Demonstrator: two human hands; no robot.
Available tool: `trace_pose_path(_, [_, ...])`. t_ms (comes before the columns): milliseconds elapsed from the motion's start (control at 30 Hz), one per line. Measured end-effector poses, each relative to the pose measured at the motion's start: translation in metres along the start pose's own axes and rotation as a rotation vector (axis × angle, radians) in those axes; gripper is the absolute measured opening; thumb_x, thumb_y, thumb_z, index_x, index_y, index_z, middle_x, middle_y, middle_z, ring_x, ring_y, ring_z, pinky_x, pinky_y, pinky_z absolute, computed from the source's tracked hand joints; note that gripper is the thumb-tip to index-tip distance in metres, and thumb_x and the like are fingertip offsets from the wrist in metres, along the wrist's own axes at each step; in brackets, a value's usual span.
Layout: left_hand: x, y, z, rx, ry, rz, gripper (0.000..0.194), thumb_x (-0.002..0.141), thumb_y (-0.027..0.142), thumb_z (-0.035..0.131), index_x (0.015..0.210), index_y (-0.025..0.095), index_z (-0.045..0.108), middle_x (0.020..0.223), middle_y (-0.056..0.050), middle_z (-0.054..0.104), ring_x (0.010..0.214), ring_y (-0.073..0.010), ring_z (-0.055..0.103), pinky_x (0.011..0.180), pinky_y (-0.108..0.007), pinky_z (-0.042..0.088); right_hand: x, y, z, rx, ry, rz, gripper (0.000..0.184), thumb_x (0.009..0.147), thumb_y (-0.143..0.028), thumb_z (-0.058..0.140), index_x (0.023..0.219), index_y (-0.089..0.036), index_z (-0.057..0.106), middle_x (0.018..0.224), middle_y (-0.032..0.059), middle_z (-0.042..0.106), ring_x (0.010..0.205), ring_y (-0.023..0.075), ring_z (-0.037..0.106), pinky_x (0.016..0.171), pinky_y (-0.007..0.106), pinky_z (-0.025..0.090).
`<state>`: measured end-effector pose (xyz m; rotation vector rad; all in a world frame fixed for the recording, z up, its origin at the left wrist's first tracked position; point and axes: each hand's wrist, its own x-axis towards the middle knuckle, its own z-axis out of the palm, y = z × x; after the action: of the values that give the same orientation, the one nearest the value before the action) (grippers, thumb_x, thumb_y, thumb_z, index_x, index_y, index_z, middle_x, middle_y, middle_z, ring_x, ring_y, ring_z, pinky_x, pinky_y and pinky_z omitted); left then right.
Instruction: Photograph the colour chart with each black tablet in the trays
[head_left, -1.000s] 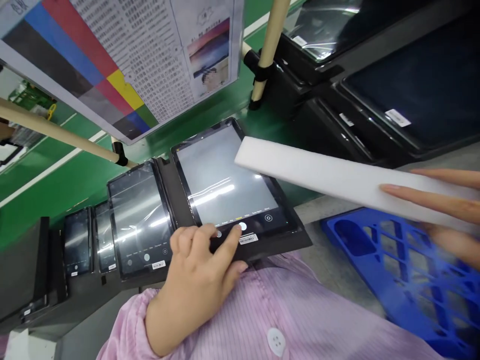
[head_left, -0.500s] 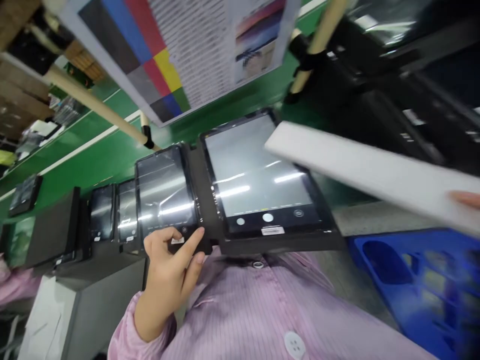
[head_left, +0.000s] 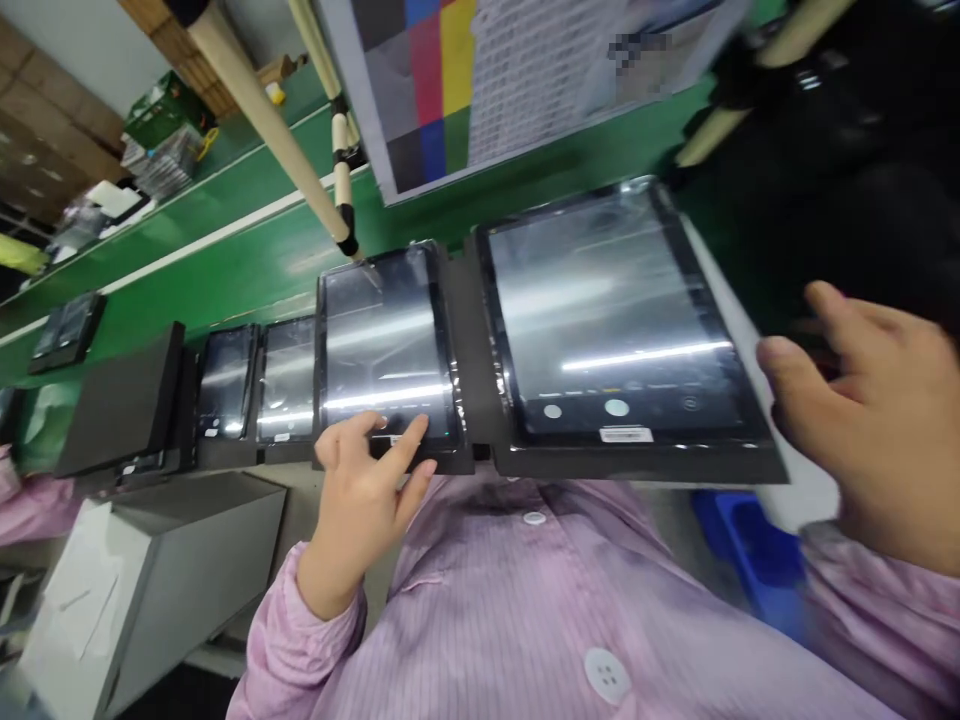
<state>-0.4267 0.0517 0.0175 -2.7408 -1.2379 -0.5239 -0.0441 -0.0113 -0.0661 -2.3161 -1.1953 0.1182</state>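
My left hand [head_left: 367, 480] reaches to the lower edge of the middle tablet [head_left: 382, 320], its index fingertip on the screen's bottom bar and the thumb held apart. A larger tablet [head_left: 600, 300] showing a camera screen sits to the right in a black holder [head_left: 645, 465]. My right hand [head_left: 870, 420] hovers just past this tablet's right edge, fingers loosely apart and holding nothing. A white foam strip [head_left: 802, 495] lies beneath that hand, beside the holder.
Two smaller tablets [head_left: 225, 380] [head_left: 289, 380] stand in the row further left. A colour test chart [head_left: 480, 70] hangs above on beige poles [head_left: 270, 120]. A blue crate [head_left: 750, 550] is at lower right and a grey box [head_left: 150, 570] at lower left.
My left hand moved from the large tablet's shutter button left to the middle tablet. My right hand let go of the white foam strip, which now lies beside the holder. The view swung left.
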Motion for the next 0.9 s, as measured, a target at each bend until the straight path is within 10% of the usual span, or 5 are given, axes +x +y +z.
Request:
trace_pose_path(133, [-0.005, -0.041, 0.001, 0.017, -0.05, -0.147, 0.08, 0.079, 0.052, 0.077, 0.149, 0.024, 0.05, 0.143, -0.021, 0.04, 0.134, -0.0418, 0.039, 0.109, -0.061, 0.032, -0.004, -0.044, -0.034, 0.664, -0.284, 0.184, 0.076, 0.093, -0.038, 0.055, 0.161, -0.021, 0.026, 0.156, 0.012, 0.038, 0.14, 0.0211, 0.046, 0.116, 0.036, 0.041])
trace_pose_path(333, [-0.009, -0.092, 0.002, -0.302, -0.218, -0.652, 0.134, 0.057, 0.068, 0.083, 0.162, 0.019, 0.017, 0.14, -0.021, 0.055, 0.122, -0.0432, 0.059, 0.106, -0.061, 0.045, -0.004, -0.042, -0.038, 0.661, -0.464, 0.032, 0.099, 0.082, -0.039, 0.065, 0.163, -0.019, 0.012, 0.163, 0.0077, 0.024, 0.149, 0.0236, 0.032, 0.126, 0.041, 0.027])
trace_pose_path(500, [-0.008, -0.099, -0.008, -0.616, -0.11, -0.902, 0.126, 0.051, 0.057, 0.09, 0.157, 0.022, 0.032, 0.129, -0.014, 0.061, 0.119, -0.0362, 0.061, 0.11, -0.057, 0.043, -0.003, -0.033, -0.034, 0.677, -0.445, 0.021, 0.103, 0.08, -0.048, 0.068, 0.163, -0.025, 0.011, 0.161, 0.0092, 0.03, 0.146, 0.0299, 0.037, 0.123, 0.055, 0.03])
trace_pose_path(733, [0.022, -0.083, -0.015, -1.296, 0.143, -1.182, 0.061, 0.069, 0.062, 0.079, 0.11, 0.019, 0.07, 0.108, -0.008, 0.073, 0.107, -0.0307, 0.068, 0.091, -0.043, 0.058, -0.003, -0.049, -0.039, 0.69, -0.299, 0.064, 0.084, 0.088, -0.05, 0.058, 0.16, -0.024, 0.024, 0.153, 0.0113, 0.042, 0.14, 0.0292, 0.045, 0.123, 0.051, 0.033])
trace_pose_path(900, [0.031, -0.055, -0.009, -1.525, 0.158, -1.099, 0.04, 0.077, 0.041, 0.079, 0.112, 0.021, 0.072, 0.114, -0.006, 0.075, 0.11, -0.0268, 0.07, 0.088, -0.034, 0.06, 0.003, -0.06, -0.038, 0.544, -0.246, 0.049, 0.084, 0.086, -0.057, 0.055, 0.158, -0.02, 0.03, 0.148, 0.014, 0.047, 0.126, 0.0322, 0.055, 0.11, 0.048, 0.048])
